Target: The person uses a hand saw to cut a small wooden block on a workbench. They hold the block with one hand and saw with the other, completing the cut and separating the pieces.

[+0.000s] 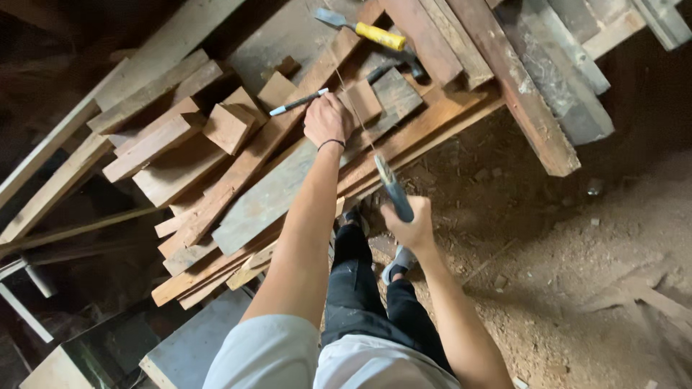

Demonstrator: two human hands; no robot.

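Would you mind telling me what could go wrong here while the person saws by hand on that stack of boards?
The left hand presses on the wood right beside the thin saw blade; a slip might cut the fingers. The boards lie loosely stacked and overhang, so the pile may shift under the stroke. The right hand grips the saw handle above the person's foot, where an offcut could drop.

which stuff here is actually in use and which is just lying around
In use: left hand pressing on the small wood block; right hand gripping the saw.

Lying about: marker pen, yellow-handled chisel, loose offcuts.
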